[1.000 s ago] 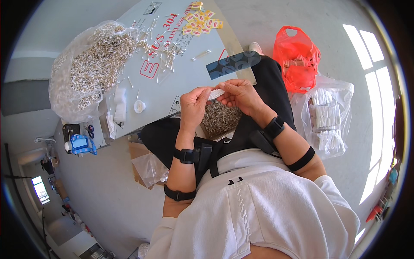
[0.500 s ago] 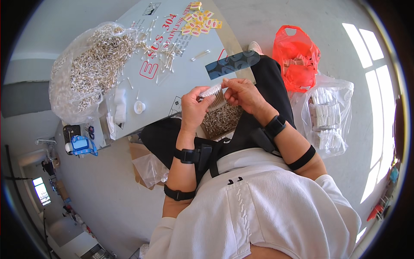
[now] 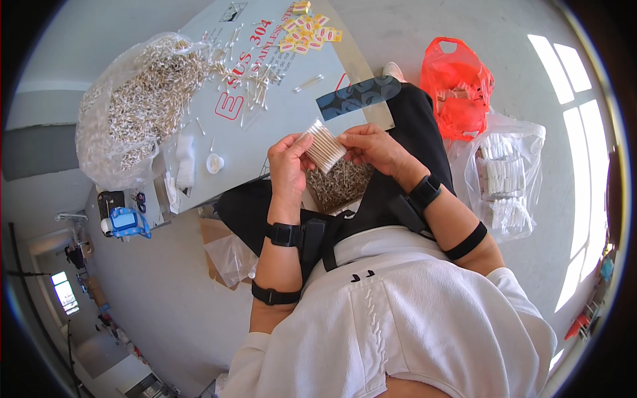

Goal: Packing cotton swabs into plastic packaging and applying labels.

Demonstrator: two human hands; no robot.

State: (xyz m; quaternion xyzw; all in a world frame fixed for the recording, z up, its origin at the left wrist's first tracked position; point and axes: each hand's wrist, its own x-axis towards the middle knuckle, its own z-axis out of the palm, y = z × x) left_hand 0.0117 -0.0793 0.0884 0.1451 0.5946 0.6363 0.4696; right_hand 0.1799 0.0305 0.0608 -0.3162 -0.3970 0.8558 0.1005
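Observation:
A flat bundle of cotton swabs, with wooden sticks and white tips, is raised over my lap, its broad side showing. My left hand closes on its left edge, thumb in front. At the right edge, my right hand pinches the bundle between thumb and fingers. Whether a clear wrapper surrounds it I cannot tell. Just below sits an open box full of loose cotton swabs, partly hidden by the bundle and my hands.
On the table lie a big clear bag of cotton swabs, scattered swabs, yellow-and-white labels, a dark patterned strip and a small round tub. To the right are a red bag and a clear bag of white packs.
The cotton swab bundle has turned from a steep tilt to show its broad side. My left hand has rotated with it, and my right hand has come slightly lower along the edge.

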